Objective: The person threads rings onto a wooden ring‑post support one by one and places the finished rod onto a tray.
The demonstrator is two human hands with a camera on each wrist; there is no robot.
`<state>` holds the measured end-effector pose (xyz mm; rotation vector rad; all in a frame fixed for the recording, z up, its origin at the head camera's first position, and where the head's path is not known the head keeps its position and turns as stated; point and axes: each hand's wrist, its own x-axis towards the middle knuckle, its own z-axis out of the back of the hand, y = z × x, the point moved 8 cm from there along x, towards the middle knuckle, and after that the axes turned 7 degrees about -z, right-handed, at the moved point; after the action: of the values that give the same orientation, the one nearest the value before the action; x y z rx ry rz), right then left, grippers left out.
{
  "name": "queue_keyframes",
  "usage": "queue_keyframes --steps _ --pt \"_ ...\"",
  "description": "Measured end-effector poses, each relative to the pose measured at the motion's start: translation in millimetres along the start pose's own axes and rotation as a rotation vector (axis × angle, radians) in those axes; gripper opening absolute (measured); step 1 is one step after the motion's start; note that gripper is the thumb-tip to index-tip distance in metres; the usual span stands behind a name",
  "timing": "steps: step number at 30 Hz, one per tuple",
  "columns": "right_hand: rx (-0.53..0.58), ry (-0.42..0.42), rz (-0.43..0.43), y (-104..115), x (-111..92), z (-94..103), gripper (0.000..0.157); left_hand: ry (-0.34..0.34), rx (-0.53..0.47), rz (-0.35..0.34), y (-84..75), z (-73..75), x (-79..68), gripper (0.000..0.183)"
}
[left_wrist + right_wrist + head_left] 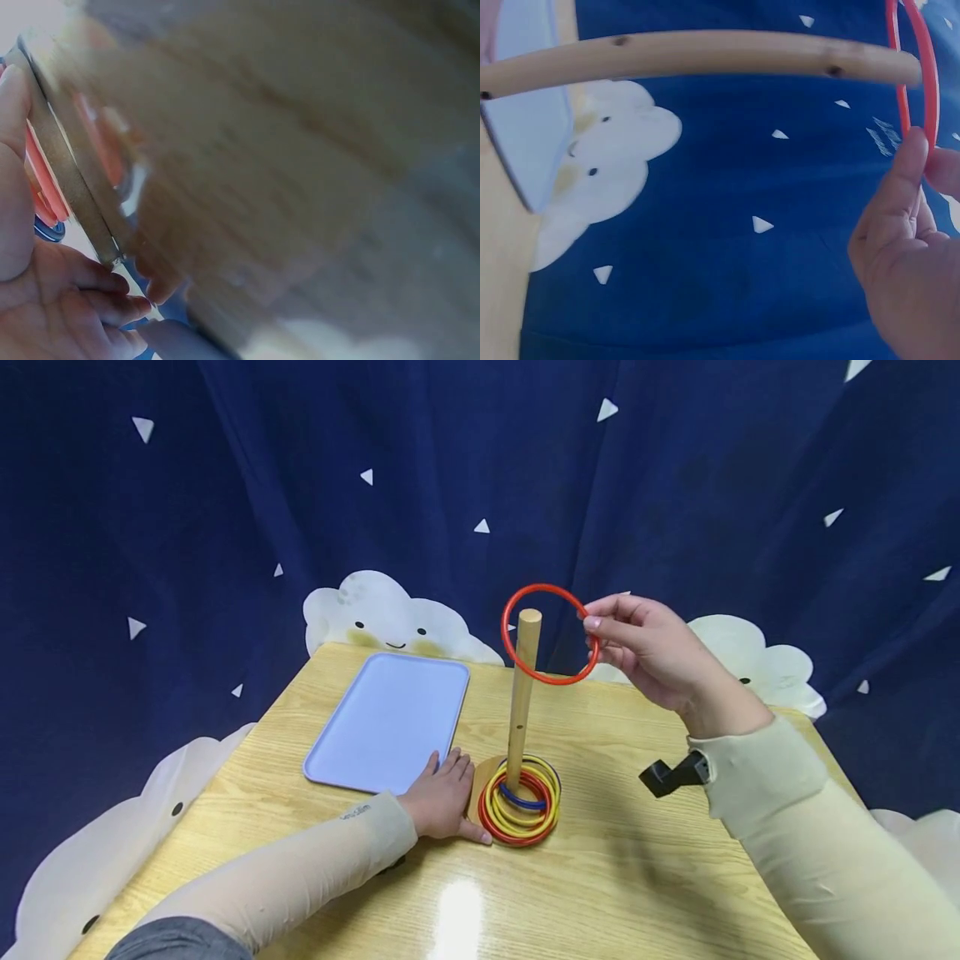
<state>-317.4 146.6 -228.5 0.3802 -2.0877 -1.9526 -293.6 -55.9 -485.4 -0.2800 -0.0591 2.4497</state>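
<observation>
My right hand pinches a red ring between thumb and fingertips. The ring is upright near the top of a wooden peg, overlapping it in the head view. In the right wrist view, the peg's tip lies right by the ring. Several red, yellow and blue rings are stacked loosely around the peg's foot, on a wooden base. Flat beside that base rests my left hand, its fingers extended and its thumb spread along the near edge.
A light blue tray lies on the wooden table, just left of my left hand. Behind the table hangs a dark blue curtain with white triangles and cloud shapes. A black wrist camera juts from my right sleeve.
</observation>
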Motion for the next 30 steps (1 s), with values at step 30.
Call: queue_keyframes --steps 30 --pt "-0.35 0.076 -0.368 -211 6 1.0 0.02 -0.001 0.033 -0.027 3.2 2.1 3.6 0.122"
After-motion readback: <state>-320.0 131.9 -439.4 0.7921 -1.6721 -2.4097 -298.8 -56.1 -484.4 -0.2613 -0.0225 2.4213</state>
